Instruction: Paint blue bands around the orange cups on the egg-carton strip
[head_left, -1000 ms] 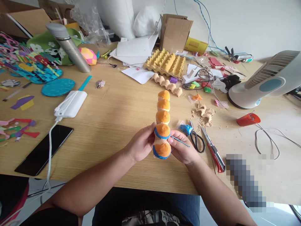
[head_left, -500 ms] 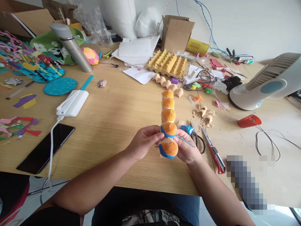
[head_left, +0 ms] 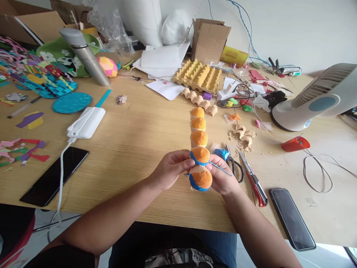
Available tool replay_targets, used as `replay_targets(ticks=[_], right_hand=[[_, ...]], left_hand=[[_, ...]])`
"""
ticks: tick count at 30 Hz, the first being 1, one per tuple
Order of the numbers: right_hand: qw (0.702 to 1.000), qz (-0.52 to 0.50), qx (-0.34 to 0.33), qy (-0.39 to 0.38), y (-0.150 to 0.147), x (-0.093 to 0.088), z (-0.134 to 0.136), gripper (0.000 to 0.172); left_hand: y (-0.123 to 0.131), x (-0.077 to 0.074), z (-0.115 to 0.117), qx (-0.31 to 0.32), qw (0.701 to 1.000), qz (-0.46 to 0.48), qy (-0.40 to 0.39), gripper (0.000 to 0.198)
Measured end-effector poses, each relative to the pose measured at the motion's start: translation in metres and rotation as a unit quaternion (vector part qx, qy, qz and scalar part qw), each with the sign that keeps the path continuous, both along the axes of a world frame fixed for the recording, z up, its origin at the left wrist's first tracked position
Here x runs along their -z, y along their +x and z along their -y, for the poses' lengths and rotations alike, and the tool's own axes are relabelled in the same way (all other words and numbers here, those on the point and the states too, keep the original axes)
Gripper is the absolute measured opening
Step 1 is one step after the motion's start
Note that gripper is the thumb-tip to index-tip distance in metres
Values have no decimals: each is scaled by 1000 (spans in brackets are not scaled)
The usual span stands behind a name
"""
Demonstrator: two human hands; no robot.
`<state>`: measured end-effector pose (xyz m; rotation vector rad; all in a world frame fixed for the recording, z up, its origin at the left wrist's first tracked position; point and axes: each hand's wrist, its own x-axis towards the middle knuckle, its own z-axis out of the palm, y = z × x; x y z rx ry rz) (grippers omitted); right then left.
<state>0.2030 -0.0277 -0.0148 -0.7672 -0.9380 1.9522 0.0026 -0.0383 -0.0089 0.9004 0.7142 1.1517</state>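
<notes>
A strip of egg carton cups (head_left: 199, 138) points away from me above the table, its domes coated in orange, clay-like material. Blue material wraps the lower edges of the two nearest domes. My left hand (head_left: 170, 169) pinches the strip's left side between thumb and fingers, by the second-nearest dome. On the other side my right hand (head_left: 223, 178) grips it, the thumb by the gap between those two domes. A thin blue strand (head_left: 220, 168) sticks out from the strip across my right fingers; whether they hold it too, I cannot tell.
Scissors (head_left: 237, 169), a blue packet (head_left: 221, 153) and a red utility knife (head_left: 255, 182) lie right of my hands. Phones (head_left: 292, 219) rest at both sides. Further back are carton scraps (head_left: 244, 134), an egg tray (head_left: 198, 76), a fan (head_left: 312, 100) and a flask (head_left: 86, 56).
The carton strip has tilted slightly: its far end has shifted a little left and its near end a little lower. Both hands stay in nearly the same place on it.
</notes>
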Motion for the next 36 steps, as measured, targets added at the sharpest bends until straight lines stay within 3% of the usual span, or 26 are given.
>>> replay_targets(ticks=[6, 13, 20, 26, 36], right_hand=[[1000, 9, 1, 10, 1, 3, -1, 37], [1000, -26, -8, 15, 1, 4, -1, 26], [999, -28, -17, 35, 4, 8, -2, 26], [998, -5, -9, 56, 3, 10, -4, 28], [997, 1, -4, 78, 4, 16, -7, 26]], left_hand=[[2, -2, -1, 2, 997, 50, -58, 37], [2, -1, -1, -2, 997, 61, -53, 32], [4, -4, -1, 28, 992, 107, -65, 39], [4, -4, -3, 33, 987, 125, -93, 29], [2, 0, -3, 49, 988, 112, -90, 40]])
